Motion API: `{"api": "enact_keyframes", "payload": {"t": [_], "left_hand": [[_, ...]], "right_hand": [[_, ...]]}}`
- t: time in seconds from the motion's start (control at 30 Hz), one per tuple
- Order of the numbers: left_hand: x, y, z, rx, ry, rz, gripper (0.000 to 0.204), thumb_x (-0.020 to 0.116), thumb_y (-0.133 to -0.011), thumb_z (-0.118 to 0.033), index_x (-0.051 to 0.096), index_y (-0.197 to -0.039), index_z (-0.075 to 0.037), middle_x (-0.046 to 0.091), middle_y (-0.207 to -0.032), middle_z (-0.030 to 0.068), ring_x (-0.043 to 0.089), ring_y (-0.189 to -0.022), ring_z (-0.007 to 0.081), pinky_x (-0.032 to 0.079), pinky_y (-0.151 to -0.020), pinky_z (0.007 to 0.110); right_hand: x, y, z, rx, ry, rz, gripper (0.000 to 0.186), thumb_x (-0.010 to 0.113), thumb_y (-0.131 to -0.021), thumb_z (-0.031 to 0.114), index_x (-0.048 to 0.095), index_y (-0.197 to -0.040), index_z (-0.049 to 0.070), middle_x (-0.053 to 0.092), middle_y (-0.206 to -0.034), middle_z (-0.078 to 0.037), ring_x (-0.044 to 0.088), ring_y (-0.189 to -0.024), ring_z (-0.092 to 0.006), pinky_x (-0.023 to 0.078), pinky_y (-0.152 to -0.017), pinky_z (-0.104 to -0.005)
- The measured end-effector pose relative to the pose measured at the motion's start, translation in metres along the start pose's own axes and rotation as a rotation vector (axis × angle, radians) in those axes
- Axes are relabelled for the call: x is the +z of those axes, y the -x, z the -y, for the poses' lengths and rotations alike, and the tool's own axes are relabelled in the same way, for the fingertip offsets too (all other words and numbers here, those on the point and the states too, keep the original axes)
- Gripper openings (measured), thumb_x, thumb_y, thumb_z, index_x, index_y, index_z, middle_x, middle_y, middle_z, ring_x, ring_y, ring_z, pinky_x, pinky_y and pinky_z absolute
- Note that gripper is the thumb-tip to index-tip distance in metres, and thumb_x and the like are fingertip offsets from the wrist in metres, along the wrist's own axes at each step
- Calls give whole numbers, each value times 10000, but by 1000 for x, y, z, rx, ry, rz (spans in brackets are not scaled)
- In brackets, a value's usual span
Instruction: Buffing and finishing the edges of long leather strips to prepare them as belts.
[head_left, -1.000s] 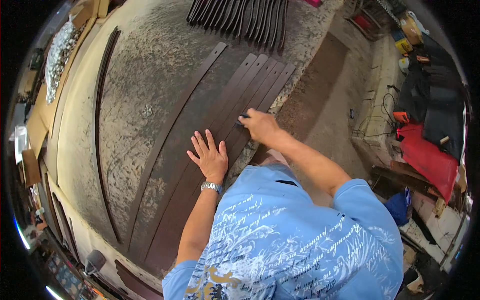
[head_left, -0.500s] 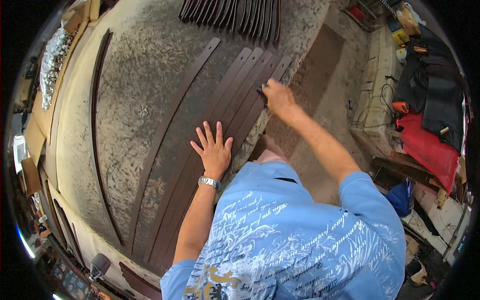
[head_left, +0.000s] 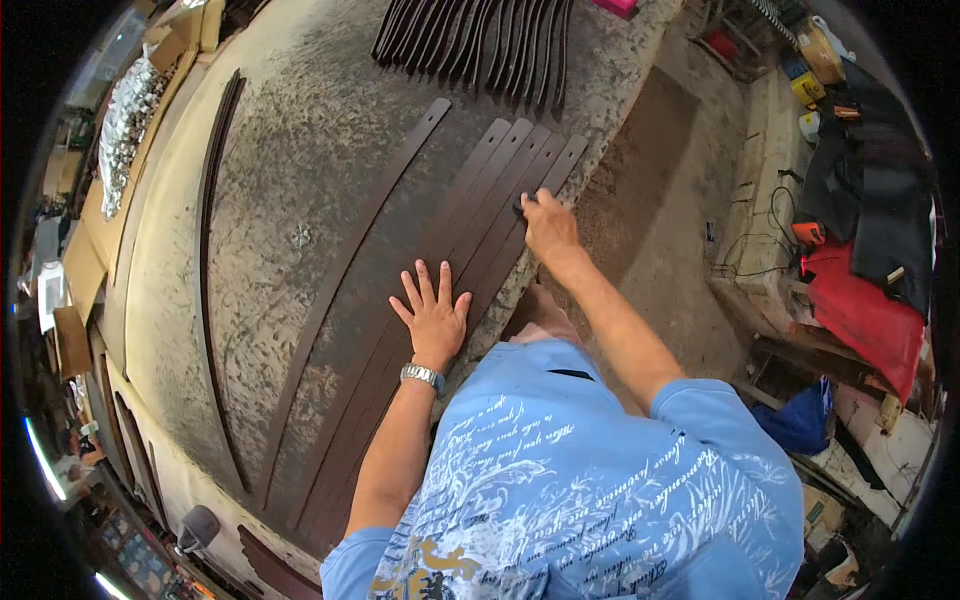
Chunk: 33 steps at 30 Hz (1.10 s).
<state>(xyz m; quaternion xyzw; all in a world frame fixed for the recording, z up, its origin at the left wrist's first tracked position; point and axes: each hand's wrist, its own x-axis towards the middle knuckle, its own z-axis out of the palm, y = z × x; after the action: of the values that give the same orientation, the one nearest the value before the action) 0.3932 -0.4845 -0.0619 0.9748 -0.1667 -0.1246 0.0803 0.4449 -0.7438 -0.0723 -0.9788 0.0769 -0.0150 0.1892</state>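
Several long dark brown leather straps [head_left: 455, 215], each with a slot near its far end, lie side by side along the table's right edge. My left hand [head_left: 435, 325] rests flat on them with its fingers spread, a metal watch at the wrist. Further up, my right hand [head_left: 552, 232] is closed on a small dark block [head_left: 524, 203] against the straps near their slotted ends. What kind of block it is, I cannot make out, as the fingers cover most of it. A single strap [head_left: 365, 220] lies apart to the left of the group.
A row of dark straps [head_left: 470, 45] stands on edge at the table's far end, near a pink object [head_left: 616, 8]. Narrow strips [head_left: 203, 230] lie at the left of the stained table [head_left: 270, 180]. Red material [head_left: 865, 315] and black sheets [head_left: 890, 200] hang at the right.
The whole scene sits slightly lower in the picture, and the pink object has come into view. My right hand has turned a little over the straps; my left hand stays flat on them.
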Motion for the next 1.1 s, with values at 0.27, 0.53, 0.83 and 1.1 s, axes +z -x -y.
{"api": "enact_keyframes", "payload": {"t": [0.27, 0.53, 0.83, 1.1], "left_hand": [[1, -2, 3, 5, -13, -13, 664, 388, -1022, -520, 236, -1581, -196, 44, -1660, 156, 30, -1508, 435, 37, -1113, 722], [-3, -3, -1, -9, -1, 24, 669, 375, -1021, -535, 229, -1583, -203, 39, -1662, 146, 15, -1512, 425, 13, -1124, 710], [0, -3, 2, -20, 8, 31, 666, 362, -1023, -542, 214, -1587, -220, 25, -1666, 127, -1, -1515, 416, 4, -1124, 710], [-1, -6, 0, -7, 7, 24, 666, 361, -1024, -539, 215, -1586, -213, 30, -1665, 132, 9, -1514, 417, 9, -1124, 709]], "right_hand": [[-6, -2, 5, -28, 13, -62, 351, 628, -872, -4, 666, -1219, 36, 527, -978, -148, 585, -903, -352, 523, -744, -479], [-12, -4, 4, -50, 61, -24, 313, 647, -871, 15, 687, -1181, 46, 541, -988, -148, 605, -898, -331, 540, -755, -449], [-6, -5, 0, -184, 120, 2, 245, 655, -842, 28, 708, -1081, 42, 566, -977, -141, 608, -917, -332, 538, -746, -457], [-64, -71, -53, 90, 151, -20, 224, 643, -891, 124, 726, -1098, 134, 604, -1023, -151, 650, -946, -345, 557, -784, -458]]}}
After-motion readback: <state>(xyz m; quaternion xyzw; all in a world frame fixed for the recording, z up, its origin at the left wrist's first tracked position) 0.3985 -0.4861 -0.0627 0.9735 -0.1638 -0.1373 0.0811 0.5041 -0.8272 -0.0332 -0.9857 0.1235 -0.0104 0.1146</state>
